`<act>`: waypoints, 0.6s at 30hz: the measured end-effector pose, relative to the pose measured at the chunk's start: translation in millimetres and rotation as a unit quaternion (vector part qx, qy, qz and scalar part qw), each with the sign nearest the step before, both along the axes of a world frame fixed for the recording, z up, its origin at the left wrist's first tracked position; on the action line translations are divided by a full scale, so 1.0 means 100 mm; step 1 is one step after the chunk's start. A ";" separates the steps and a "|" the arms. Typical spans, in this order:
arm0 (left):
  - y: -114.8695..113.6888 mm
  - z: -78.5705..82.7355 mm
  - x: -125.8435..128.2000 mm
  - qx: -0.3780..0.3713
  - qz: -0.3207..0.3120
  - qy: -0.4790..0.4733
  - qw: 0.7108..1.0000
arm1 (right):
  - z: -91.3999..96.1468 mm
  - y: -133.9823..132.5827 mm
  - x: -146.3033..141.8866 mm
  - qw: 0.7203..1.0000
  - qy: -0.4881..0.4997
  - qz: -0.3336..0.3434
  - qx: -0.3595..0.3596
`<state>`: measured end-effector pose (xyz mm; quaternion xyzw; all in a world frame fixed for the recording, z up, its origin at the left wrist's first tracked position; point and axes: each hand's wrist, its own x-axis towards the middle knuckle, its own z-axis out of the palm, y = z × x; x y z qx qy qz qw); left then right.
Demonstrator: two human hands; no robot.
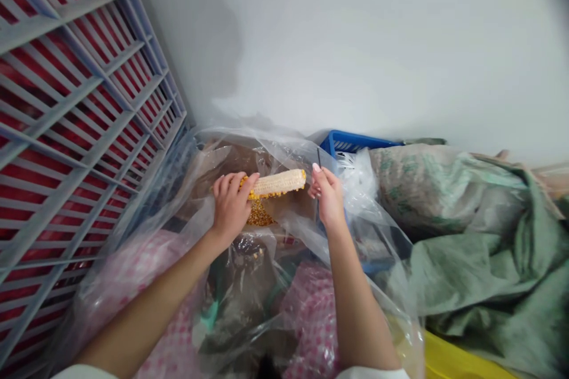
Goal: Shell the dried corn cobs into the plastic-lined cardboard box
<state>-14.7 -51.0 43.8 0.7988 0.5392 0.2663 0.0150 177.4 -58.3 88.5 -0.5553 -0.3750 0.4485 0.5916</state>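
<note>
The corn cob [281, 185] is gripped at one end by the left hand [233, 201], its long axis laid across the view and its bare-looking, tapered tip pointed at the right hand [328, 195], from which it is parted by a narrow gap. A thin dark tool [319, 157] is pinched upright in the right hand. Loose kernels [259, 215] are seen below, within a clear plastic bag [178, 204]. Beyond, the hands are flanked by a slatted crate [103, 82] at left and a blue basket [362, 143] and a stained sack [411, 180] at right.
</note>
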 end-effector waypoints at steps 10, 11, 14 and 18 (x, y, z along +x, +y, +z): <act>0.00 0.03 0.00 0.007 -0.019 0.059 0.998 | 0.02 -0.04 0.11 0.984 -0.170 0.044 -0.031; 0.00 0.02 0.01 0.007 -0.022 0.061 0.998 | 0.03 -0.05 0.13 0.975 -0.214 0.048 -0.032; 0.00 -0.01 0.01 0.005 -0.032 0.066 0.997 | 0.07 -0.06 0.19 0.944 -0.321 0.069 -0.039; 0.00 -0.01 0.01 0.002 -0.051 0.082 0.995 | 0.09 -0.07 0.28 0.918 -0.374 0.118 -0.054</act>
